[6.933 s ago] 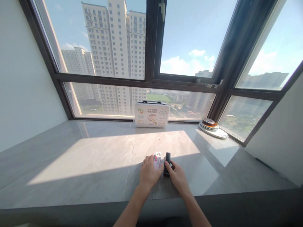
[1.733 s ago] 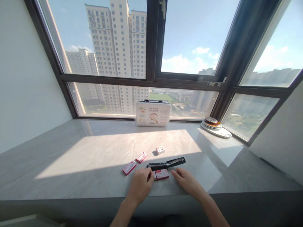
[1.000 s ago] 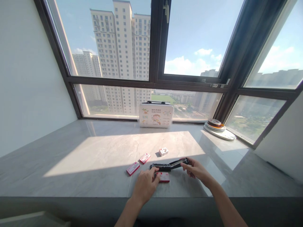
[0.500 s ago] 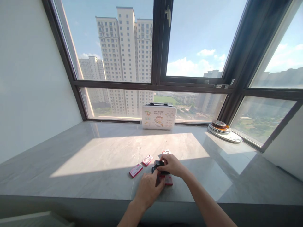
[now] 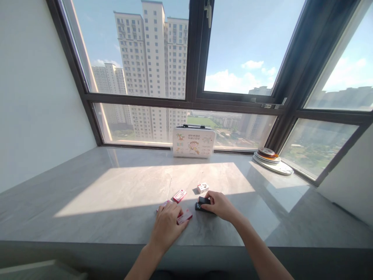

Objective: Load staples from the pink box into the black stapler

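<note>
Sunlit window sill (image 5: 87,202) — right hand (image 5: 221,206) tight around stapler (image 5: 202,203), left hand (image 5: 167,224) flat on box (image 5: 185,216)

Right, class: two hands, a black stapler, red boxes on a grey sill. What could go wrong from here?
The right hand closes over the black stapler; a fingertip near its mouth could get pinched. The left hand rests on a flat red staple box; a push might slide it off the grey stone sill.
</note>
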`<state>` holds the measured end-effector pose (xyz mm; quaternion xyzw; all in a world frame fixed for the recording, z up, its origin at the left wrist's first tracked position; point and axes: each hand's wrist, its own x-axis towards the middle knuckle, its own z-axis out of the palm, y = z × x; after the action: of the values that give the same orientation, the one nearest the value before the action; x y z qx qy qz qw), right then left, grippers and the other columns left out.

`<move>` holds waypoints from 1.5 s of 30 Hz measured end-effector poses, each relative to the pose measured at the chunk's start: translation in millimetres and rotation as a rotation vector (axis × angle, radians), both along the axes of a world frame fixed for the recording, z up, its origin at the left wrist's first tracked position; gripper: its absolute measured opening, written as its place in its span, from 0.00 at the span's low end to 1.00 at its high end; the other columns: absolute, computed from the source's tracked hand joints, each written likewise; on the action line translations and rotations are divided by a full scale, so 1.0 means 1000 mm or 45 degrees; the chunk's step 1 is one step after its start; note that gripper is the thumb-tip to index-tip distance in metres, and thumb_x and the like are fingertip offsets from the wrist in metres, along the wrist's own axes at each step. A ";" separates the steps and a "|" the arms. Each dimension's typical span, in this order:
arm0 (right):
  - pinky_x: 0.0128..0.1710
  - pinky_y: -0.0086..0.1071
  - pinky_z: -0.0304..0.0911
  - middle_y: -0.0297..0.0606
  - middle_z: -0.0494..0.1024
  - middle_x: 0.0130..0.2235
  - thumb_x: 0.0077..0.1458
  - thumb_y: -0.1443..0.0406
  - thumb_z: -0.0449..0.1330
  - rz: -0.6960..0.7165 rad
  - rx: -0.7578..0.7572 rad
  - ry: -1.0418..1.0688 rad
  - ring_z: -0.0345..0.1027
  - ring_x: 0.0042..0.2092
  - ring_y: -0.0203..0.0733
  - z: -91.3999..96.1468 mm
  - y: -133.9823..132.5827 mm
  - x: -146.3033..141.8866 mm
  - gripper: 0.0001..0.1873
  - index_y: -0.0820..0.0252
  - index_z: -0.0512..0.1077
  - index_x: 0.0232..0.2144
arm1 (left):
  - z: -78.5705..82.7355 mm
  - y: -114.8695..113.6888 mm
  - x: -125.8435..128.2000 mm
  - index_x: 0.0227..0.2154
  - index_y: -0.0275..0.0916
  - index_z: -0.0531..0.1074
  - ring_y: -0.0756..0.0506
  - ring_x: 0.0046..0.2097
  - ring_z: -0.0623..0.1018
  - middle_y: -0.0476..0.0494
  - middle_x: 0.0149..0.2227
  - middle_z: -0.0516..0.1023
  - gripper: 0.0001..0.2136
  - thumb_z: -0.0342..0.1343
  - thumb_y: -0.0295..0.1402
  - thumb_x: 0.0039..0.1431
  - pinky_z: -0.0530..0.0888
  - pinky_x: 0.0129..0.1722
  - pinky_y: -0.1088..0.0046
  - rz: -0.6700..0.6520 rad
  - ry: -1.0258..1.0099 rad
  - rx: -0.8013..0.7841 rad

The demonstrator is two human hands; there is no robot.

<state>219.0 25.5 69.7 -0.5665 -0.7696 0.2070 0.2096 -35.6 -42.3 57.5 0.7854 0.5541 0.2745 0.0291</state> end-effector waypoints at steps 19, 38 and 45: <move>0.27 0.29 0.46 0.28 0.70 0.26 0.53 0.52 0.67 -0.068 0.038 -0.016 0.63 0.28 0.35 0.000 -0.012 -0.001 0.16 0.57 0.74 0.37 | -0.026 0.053 -0.048 0.72 0.50 0.37 0.40 0.72 0.51 0.45 0.74 0.44 0.39 0.52 0.45 0.66 0.57 0.69 0.56 -0.357 0.004 -0.120; 0.28 0.32 0.44 0.37 0.75 0.26 0.59 0.49 0.60 -0.403 0.086 -0.177 0.66 0.28 0.40 0.004 -0.045 0.054 0.18 0.57 0.75 0.28 | -0.028 0.115 0.051 0.72 0.45 0.36 0.39 0.66 0.65 0.40 0.65 0.66 0.38 0.49 0.43 0.65 0.65 0.61 0.61 -0.347 -0.011 -0.084; 0.24 0.29 0.48 0.34 0.69 0.20 0.59 0.40 0.53 -0.436 -0.052 0.059 0.65 0.24 0.39 -0.015 -0.046 0.076 0.30 0.58 0.67 0.21 | -0.033 0.095 0.072 0.66 0.49 0.57 0.40 0.70 0.57 0.45 0.68 0.61 0.23 0.43 0.40 0.70 0.62 0.66 0.55 -0.369 -0.022 0.000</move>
<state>294.7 -20.2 55.1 -0.6886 -0.6525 0.1969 0.2479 36.7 52.8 24.1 0.8547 0.4346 0.2741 0.0733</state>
